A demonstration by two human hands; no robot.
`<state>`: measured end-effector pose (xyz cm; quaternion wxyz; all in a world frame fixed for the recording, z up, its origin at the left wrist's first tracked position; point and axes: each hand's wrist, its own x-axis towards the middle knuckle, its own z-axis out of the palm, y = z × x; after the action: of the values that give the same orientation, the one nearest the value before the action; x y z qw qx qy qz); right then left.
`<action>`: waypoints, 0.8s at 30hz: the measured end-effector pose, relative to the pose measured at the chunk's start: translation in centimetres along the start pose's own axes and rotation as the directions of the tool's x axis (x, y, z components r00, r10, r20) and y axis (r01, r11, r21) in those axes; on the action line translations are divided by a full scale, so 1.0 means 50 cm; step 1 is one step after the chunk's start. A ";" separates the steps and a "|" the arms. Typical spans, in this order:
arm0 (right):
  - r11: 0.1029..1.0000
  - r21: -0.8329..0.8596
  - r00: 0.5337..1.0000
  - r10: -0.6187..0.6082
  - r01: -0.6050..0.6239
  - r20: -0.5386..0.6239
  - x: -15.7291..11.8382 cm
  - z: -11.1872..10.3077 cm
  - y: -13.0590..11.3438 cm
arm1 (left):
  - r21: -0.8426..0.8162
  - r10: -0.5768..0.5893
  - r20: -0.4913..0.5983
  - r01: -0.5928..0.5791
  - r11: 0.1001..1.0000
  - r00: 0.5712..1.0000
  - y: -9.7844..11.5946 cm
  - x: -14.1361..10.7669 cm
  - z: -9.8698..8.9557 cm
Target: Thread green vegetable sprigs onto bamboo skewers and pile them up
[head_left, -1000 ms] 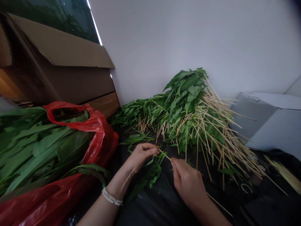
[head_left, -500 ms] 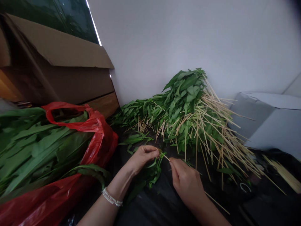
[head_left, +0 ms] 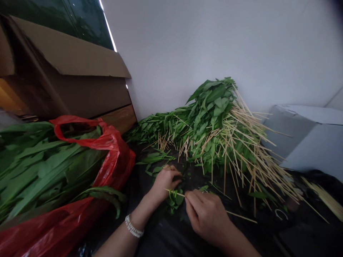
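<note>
My right hand [head_left: 207, 214] pinches a thin bamboo skewer [head_left: 235, 215] that lies almost level, its tip poking through green leaves [head_left: 174, 198]. My left hand [head_left: 164, 181], a bead bracelet [head_left: 133, 227] on its wrist, grips those bunched leaves just left of the skewer tip, over a black sheet [head_left: 174, 235]. Right behind the hands rises a pile of leaves threaded on skewers [head_left: 214, 125].
A red plastic bag [head_left: 107, 157] full of long green leaves [head_left: 40, 164] lies at the left. Behind it stands an open cardboard box [head_left: 72, 71]. A grey box [head_left: 308, 139] sits at the right, with a bundle of bare skewers [head_left: 328, 201] in front of it.
Both hands have dropped lower and a little left. The skewer has tilted from steep to nearly level, and its tip now sticks out left past the leaves.
</note>
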<state>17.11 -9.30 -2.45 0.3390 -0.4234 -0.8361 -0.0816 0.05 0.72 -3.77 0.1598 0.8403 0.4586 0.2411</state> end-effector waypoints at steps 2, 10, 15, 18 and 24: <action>1.000 0.000 1.000 0.000 0.000 0.000 0.000 0.000 0.001 | 0.049 -0.008 0.011 0.008 0.999 1.000 -0.002 -0.001 0.002; 0.989 0.035 0.984 0.150 -0.147 -0.096 -0.002 0.005 0.017 | -0.108 -0.049 -0.273 0.019 0.994 0.961 0.013 0.002 -0.031; 0.960 0.042 0.952 0.280 -0.277 -0.124 -0.001 0.005 0.031 | -0.311 -0.130 -0.411 -0.005 0.950 0.902 0.023 0.005 -0.054; 0.954 0.023 0.945 0.301 -0.300 -0.132 -0.001 0.007 0.034 | -0.620 -0.226 -0.261 0.016 0.784 0.939 0.027 0.006 -0.054; 0.949 0.015 0.939 0.315 -0.316 -0.141 -0.001 0.010 0.035 | -0.899 -0.327 0.002 0.145 0.414 0.945 0.039 0.002 -0.050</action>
<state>18.21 -8.05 -3.11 0.4044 -0.5463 -0.7311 -0.0596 0.06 -0.09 -0.70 0.5669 0.5334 0.3899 0.4921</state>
